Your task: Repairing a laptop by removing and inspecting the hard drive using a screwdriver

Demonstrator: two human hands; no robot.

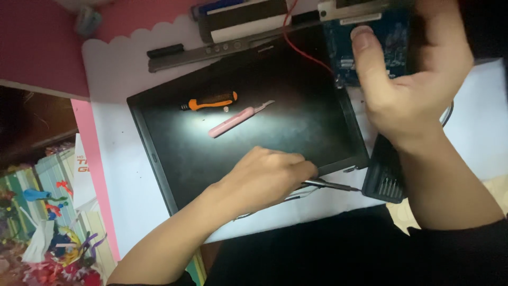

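While our left hand (264,177) closes around a slim metal-shafted precision screwdriver (330,185) at the near edge of the flat black laptop screen panel (238,132), our right hand (413,79) grips a blue circuit board (391,42) lifted above the far right corner, thumb pressed on its face. A red wire (304,50) runs from beside that board across the panel's upper edge. Just beyond the left hand's knuckles lie a pink slim craft knife (238,119) and, past it, an orange-and-black stubby screwdriver (209,100), both resting on the panel. A black ridged case of driver bits (383,177) sits under the right wrist, on the white tabletop (121,79). We judge the step goes best if we keep the board steady and level so the wire is not strained, hold the driver tip low and well controlled, and keep the loose tools from sliding over the panel's surface. A grey hinge strip (211,50) lies beyond the panel.
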